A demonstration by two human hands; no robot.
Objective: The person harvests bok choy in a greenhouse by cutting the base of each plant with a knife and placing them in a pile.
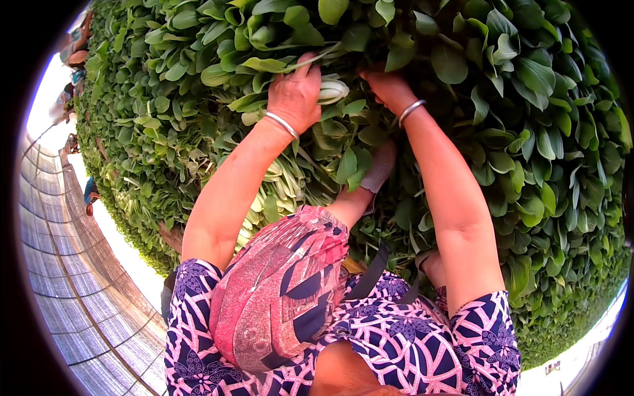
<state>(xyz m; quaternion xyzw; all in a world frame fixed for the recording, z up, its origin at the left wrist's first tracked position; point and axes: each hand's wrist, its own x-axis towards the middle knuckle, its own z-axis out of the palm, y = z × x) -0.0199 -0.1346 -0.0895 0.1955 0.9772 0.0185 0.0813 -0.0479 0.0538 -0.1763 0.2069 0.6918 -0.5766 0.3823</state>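
At the upper middle, my left hand (296, 94), with a metal bangle at the wrist, grips leafy green plants by their pale stalks; a white stalk base (334, 91) shows beside its palm. My right hand (389, 90), also with a bangle, reaches in among dark green leaves; its fingers are shaded and partly hidden, so what it touches cannot be told. Below my left forearm lies a pile of leafy greens with pale stalks (285, 183). Broad-leaved plants (535, 74) stand densely around both hands.
My shoe (380, 168) is among the leaves below my hands. Dense greens (148, 99) spread left and right. A curved greenhouse cover with thin ribs (74, 277) shows at the far left. Parts of other people (74, 47) appear at the upper left edge.
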